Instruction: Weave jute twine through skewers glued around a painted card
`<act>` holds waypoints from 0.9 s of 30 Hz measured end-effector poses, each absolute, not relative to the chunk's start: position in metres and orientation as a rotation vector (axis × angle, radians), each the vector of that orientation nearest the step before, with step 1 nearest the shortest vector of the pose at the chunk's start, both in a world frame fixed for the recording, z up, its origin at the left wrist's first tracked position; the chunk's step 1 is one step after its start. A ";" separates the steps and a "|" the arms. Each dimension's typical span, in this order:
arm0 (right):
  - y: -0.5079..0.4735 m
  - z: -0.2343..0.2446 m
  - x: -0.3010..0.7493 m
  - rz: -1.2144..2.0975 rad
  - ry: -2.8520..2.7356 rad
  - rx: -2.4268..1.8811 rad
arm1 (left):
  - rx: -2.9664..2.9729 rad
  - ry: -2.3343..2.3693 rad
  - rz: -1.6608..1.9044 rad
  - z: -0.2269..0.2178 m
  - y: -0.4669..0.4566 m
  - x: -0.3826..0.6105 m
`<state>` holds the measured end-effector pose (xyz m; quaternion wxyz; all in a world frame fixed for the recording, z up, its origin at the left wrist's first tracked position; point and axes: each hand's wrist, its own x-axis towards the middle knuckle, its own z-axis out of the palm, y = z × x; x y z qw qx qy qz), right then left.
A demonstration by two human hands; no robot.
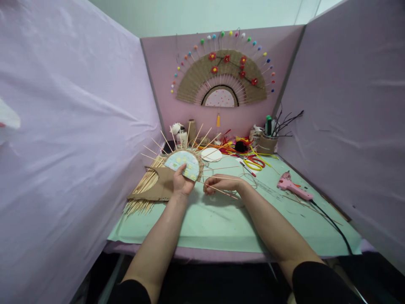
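My left hand (182, 182) holds a half-round fan (177, 159) up over the table, thumb lying on its blue-green patterned cloth face. Thin wooden sticks (198, 135) spread outward from the curved edge. Brown twine (200, 162) runs round that edge between the sticks. Close to the fan's right end is my right hand (221, 183), its fingers curled in among the lowest sticks. Whatever those fingers pinch is hidden. Beneath the fan, a cut piece of brown cardboard (164, 183) rests on a pile of loose sticks (139, 202).
A pink glue gun (294, 186) with a black cord lies at right. Yellow-handled scissors (253, 163), a pen (248, 169) and a white disc (211, 154) lie behind my hands. Pots, spools and coloured pipe cleaners line the back. A large decorated fan (193, 80) hangs on the back panel.
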<state>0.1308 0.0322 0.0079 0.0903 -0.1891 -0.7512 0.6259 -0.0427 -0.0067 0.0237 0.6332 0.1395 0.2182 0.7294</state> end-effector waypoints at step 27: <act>0.031 0.006 0.120 1.933 -1.405 -0.569 | 0.612 0.452 1.567 0.027 -0.017 -0.029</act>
